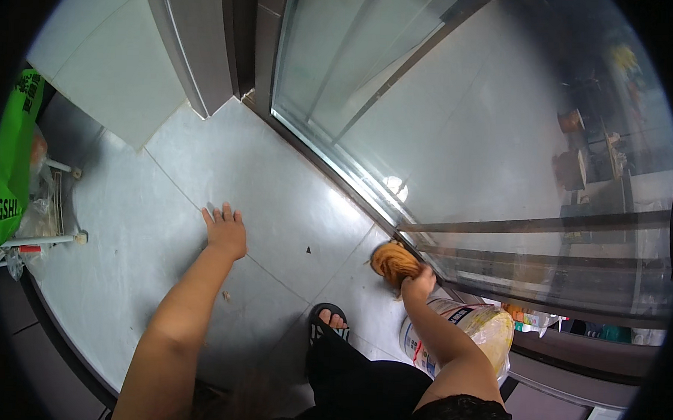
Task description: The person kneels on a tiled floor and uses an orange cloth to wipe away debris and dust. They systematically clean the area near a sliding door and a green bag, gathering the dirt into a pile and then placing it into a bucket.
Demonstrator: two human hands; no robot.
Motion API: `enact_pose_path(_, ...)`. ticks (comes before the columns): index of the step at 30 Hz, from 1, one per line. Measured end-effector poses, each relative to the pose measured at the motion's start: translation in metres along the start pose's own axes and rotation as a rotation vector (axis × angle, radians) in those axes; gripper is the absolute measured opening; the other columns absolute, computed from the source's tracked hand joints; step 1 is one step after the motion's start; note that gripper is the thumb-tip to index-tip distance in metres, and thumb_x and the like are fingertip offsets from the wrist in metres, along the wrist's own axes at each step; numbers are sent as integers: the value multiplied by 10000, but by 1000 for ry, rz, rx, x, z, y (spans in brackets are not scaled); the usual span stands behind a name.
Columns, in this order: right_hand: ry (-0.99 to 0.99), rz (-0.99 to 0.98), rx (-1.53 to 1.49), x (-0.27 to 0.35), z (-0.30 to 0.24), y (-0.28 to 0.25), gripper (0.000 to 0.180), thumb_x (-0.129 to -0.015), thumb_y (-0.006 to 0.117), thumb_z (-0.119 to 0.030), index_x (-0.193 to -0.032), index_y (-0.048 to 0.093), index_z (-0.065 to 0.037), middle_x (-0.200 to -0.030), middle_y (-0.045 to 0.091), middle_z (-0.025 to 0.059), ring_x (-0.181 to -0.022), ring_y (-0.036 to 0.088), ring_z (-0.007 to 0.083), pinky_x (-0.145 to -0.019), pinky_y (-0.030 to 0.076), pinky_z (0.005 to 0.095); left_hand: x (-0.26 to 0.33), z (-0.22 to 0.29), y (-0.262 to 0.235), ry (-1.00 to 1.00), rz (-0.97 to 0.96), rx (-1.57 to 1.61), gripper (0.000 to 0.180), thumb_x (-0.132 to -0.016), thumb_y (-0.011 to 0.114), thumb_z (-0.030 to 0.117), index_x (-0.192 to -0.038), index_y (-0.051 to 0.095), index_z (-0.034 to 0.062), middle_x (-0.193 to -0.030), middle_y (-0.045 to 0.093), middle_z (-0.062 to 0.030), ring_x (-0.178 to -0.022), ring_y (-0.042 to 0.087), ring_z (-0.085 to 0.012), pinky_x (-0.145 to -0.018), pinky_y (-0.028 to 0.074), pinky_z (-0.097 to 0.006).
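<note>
Right hand (420, 283) gripping an orange-brown cloth (391, 262) by its near edge; left hand (226, 234) empty, fingers spread, palm toward the pale tiled floor (270, 177), contact not determinable. Cloth bunched into a rounded wad, curved folds visible, darker in the creases. It sits at the glass door's (460, 140) bottom frame, near a lidded white bucket (452, 320).

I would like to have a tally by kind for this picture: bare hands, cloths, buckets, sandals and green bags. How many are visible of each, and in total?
Bare hands, left hand and right hand: 2
Orange-brown cloth: 1
White bucket: 1
Black sandal: 1
Green bag: 1
Total: 6
</note>
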State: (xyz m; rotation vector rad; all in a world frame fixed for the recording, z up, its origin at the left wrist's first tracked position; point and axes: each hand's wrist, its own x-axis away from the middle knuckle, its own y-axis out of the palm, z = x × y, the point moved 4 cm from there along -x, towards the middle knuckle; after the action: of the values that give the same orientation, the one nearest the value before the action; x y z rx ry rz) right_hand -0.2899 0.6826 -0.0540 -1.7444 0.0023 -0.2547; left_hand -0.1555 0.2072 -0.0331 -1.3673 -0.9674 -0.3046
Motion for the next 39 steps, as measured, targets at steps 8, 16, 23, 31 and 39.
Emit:
enact_pose_path(8, -183, -209, 172, 22, -76, 88, 782, -770, 673, -457, -1432, 386, -158, -1362, 380, 280, -1248, 360, 500, -1032, 345, 573, -10, 11, 8, -26, 11, -76, 987, -792, 715, 499, -1521, 241, 33, -1590, 164, -225, -1444, 226, -412, -1148, 53, -636)
enact_pose_path(16, -642, -169, -390, 47, -172, 29, 467, -761, 641, -78, -1224, 585, -113, -1106, 519, 199, -1003, 549, 378, -864, 471, 475, -11, -4, 7, 15, 26, -44, 1021, -765, 719, 529, -1514, 253, 16, -1577, 194, -244, -1434, 233, -439, -1133, 46, -662)
enact_pose_path(23, -799, -140, 87, 48, -201, 51, 376, -842, 590, -151, -1216, 607, -176, -1019, 543, 141, -936, 567, 350, -729, 499, 473, -7, 4, 11, 15, 53, -56, 1014, -751, 730, 531, -1508, 278, 31, -1576, 202, -237, -1434, 234, -431, -1133, 47, -663)
enact_pose_path(31, -696, 40, -238, 9, -233, 31, 351, -848, 607, -127, -1196, 611, -168, -983, 548, 153, -918, 577, 363, -747, 501, 458, 6, -8, 10, 71, 216, 275, 852, -814, 724, 387, -1504, 307, 112, -1578, 207, -182, -1452, 200, -385, -1129, 67, -671)
enact_pose_path(39, -1142, -304, -101, 94, -249, 48, 347, -838, 599, -79, -1173, 649, -155, -1083, 604, 119, -959, 600, 330, -791, 507, 422, 23, 31, 7, 245, 297, 465, 815, -831, 735, 269, -1498, 306, 81, -1578, 186, -183, -1453, 187, -388, -1167, 178, -557)
